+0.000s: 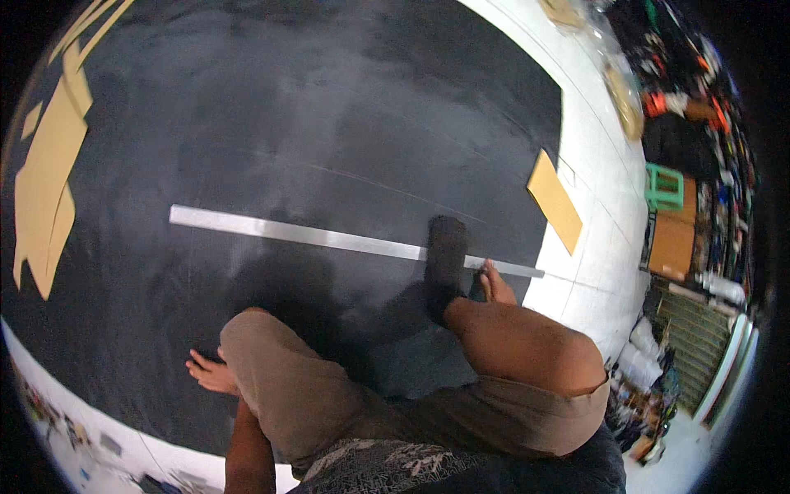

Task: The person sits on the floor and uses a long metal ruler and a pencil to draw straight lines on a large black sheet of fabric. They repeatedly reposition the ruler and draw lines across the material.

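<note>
A long silver metal straightedge (329, 239) lies across a large black sheet (370, 123) spread on the floor. My foot in a black sock (446, 247) stands on it toward its right end. Just right of that foot, my right hand (498, 286) is at the straightedge with fingers stretched forward, seemingly touching its near edge. Part of this hand is hidden behind my leg. On the left, my left hand (212, 373) rests on the sheet beside my bent knee, its fingers spread and nothing in them.
Tan cut pieces (51, 181) lie at the sheet's far left, and another tan strip (555, 202) crosses its right edge. White floor tiles (605, 214) border the sheet. Along the right stand a green plastic stool (665, 187), a brown box (672, 230) and cluttered piles.
</note>
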A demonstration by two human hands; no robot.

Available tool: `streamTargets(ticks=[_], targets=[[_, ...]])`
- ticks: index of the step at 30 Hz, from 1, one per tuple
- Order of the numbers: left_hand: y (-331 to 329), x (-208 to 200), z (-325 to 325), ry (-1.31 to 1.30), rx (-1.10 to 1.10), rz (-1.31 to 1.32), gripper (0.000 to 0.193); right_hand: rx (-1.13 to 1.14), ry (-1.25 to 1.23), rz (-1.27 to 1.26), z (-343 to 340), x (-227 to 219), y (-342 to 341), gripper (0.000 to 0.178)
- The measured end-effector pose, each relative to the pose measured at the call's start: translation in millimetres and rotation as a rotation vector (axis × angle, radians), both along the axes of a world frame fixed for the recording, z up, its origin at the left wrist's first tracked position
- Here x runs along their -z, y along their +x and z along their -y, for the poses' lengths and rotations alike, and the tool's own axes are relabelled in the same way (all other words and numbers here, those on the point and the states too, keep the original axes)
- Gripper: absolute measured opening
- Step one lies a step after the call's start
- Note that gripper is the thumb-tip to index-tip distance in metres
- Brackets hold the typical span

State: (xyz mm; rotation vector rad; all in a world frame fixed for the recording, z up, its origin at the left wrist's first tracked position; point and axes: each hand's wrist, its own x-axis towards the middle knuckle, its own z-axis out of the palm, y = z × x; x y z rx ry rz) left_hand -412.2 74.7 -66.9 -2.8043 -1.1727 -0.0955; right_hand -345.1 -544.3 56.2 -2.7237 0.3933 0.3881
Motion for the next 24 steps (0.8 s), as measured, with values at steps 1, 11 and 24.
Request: streamTargets(ticks=[1, 11, 24], targets=[[-1.2, 0.6, -1.9, 0.001, -0.007, -0.011, 0.076, 0.101, -0.014, -0.053, -8.0, -1.6, 1.7, 0.047], [-2.3, 4.5, -6.0, 0.049, -0.016, 0.04, 0.07, 0.119, -0.052, 0.116, 0.4, 17.0, -74.2, 0.043], [124.1, -82.8, -18.0, -0.545, 0.168, 0.398, 0.063, 0.052, -0.058, 0.164, 26.7, -7.6, -109.1, 0.04]])
